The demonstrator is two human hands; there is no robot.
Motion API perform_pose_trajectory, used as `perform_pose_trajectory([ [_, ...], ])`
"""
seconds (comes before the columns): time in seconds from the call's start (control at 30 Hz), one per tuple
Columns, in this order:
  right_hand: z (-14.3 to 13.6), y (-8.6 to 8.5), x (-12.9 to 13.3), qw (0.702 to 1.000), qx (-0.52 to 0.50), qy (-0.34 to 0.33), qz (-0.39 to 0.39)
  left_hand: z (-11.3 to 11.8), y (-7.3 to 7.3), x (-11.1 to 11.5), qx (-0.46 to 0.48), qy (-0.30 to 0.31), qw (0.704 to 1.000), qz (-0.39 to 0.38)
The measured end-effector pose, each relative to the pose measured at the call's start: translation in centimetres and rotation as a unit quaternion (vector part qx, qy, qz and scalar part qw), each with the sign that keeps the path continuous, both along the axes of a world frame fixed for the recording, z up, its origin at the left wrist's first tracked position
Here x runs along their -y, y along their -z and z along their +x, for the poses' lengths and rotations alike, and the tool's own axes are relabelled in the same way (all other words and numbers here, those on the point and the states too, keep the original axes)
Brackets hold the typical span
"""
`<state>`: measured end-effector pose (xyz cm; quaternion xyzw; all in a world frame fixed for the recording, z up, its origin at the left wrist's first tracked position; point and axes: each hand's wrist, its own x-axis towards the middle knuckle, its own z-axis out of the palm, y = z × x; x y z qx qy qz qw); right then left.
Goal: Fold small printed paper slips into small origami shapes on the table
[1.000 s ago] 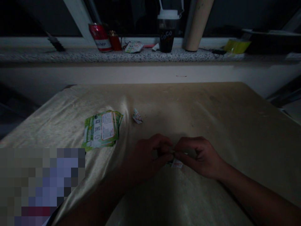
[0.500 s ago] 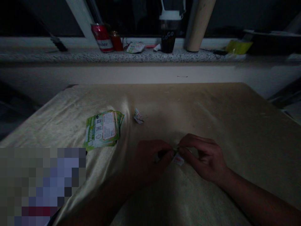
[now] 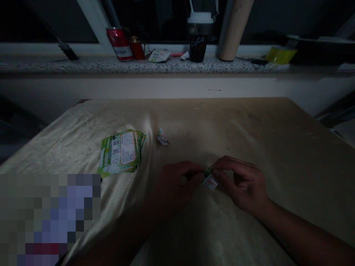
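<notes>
A small folded paper, green and white with reddish print, is pinched between my two hands over the table. My left hand grips its left side with thumb and index finger. On its right side, my right hand holds it between thumb and fingertips, the other fingers curled. The fingertips hide part of the paper. Beyond my left hand stands a small folded paper piece with a pointed top. A stack of green printed sheets lies farther left.
A cloth-covered table reaches to the wall. On the speckled sill stand a red can, an orange bottle, a lidded cup and a cardboard tube. A pixelated patch covers the lower left.
The paper between my hands has tilted slightly, and more of its printed white face shows. My fingertips have shifted a little around it.
</notes>
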<state>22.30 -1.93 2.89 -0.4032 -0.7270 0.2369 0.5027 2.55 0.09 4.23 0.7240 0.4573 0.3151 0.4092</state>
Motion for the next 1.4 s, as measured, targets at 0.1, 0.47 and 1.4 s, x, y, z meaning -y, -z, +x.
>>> perform_pose_trajectory([
  [0.1, 0.0, -0.1, 0.0, 1.0, 0.007, -0.001, 0.023, 0.1, 0.0, 0.0, -0.008, -0.004, 1.0, 0.011],
  [0.47, 0.2, 0.2, -0.1, 0.996, -0.059, 0.035, -0.06, 0.3, 1.1, 0.0, 0.11, -0.007, 0.986, -0.121],
  [1.4, 0.0, 0.4, -0.3, 0.983, -0.109, 0.067, -0.135, 0.2, 0.6, 0.2, 0.137, -0.039, 0.984, -0.105],
])
